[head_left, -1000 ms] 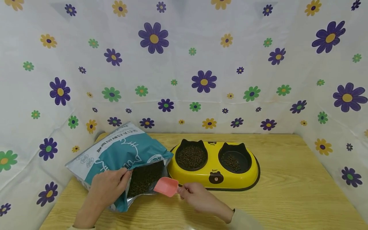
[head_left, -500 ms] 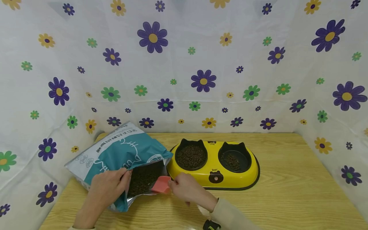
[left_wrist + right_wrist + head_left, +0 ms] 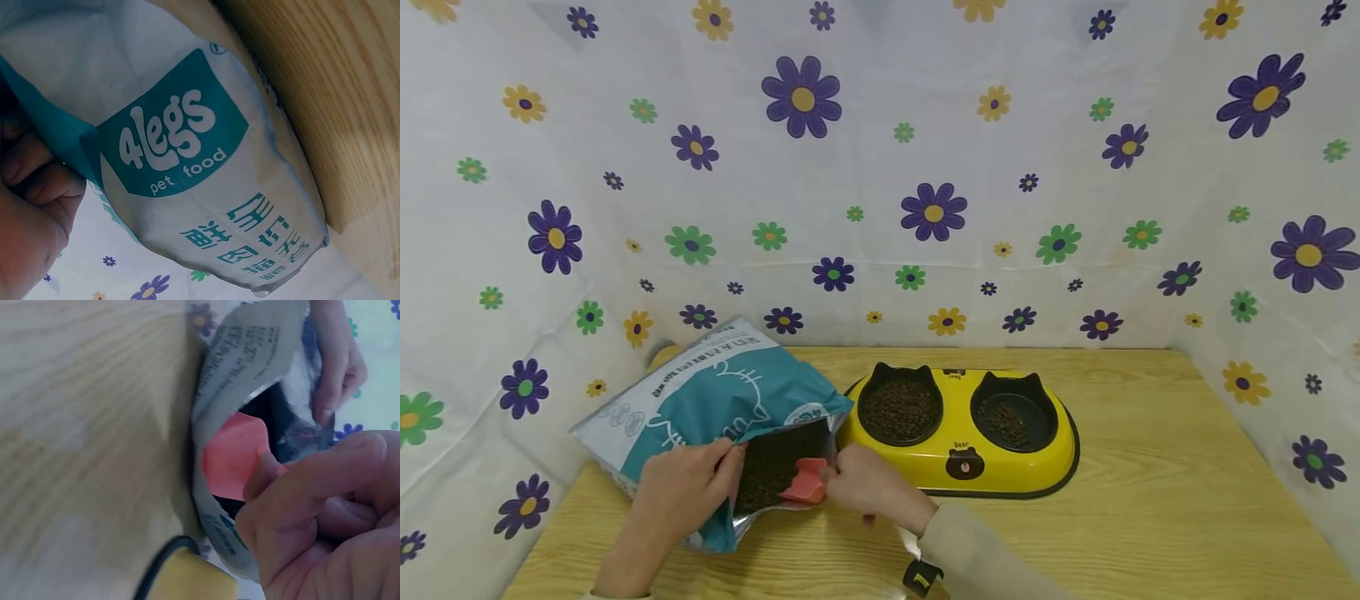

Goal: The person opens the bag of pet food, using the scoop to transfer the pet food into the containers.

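Observation:
A blue and white pet food bag (image 3: pixel 715 400) lies on its side at the left, its mouth facing the person and dark brown kibble (image 3: pixel 767 467) inside. My left hand (image 3: pixel 677 492) grips the edge of that mouth; in the left wrist view its curled fingers (image 3: pixel 44 175) hold the bag's rim. A pink scoop (image 3: pixel 807 481) is pinched by its handle in my right hand (image 3: pixel 872 487). The scoop's blade (image 3: pixel 236 456) is inside the bag's opening, at the kibble. Most of the handle is hidden by my fingers.
Right of the bag stands a yellow double feeder (image 3: pixel 955 475) with two black cat-eared bowls. The left bowl (image 3: pixel 900 406) holds plenty of kibble, the right bowl (image 3: pixel 1013 412) a small heap. All stand on a wooden table (image 3: pixel 1150 500) before a flowered cloth (image 3: pixel 880 167).
My right hand has moved left with the scoop, and the scoop's blade has gone from the mouth's edge into the bag. My left hand keeps its hold on the bag.

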A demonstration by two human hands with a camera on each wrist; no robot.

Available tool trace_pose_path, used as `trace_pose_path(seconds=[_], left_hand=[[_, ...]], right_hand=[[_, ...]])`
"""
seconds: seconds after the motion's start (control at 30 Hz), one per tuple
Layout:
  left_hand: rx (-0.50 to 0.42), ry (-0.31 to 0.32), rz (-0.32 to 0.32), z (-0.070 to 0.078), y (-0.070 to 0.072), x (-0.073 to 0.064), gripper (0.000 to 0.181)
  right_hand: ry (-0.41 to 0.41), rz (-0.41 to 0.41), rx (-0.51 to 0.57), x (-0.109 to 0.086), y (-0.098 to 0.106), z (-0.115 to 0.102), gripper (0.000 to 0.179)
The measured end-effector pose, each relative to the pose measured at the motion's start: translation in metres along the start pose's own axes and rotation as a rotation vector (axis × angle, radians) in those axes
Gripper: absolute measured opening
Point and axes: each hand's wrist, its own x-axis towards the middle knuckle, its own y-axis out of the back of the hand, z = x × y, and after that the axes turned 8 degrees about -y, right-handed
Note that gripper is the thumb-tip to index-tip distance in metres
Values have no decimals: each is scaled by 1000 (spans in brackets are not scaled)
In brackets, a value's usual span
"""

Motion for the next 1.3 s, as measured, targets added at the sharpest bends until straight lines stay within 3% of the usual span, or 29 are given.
trace_pose_path(seconds=[0.17, 0.37, 1.3], left_hand=[[4, 9, -2, -1, 0, -2, 43], [1, 10, -2, 0, 1, -1, 43], [-18, 22, 2, 0, -1, 0, 42]], right_hand=[[54, 26, -14, 3, -17, 2, 56], [138, 45, -36, 6, -33, 6, 44], [122, -9, 82, -5, -31, 23, 33]])
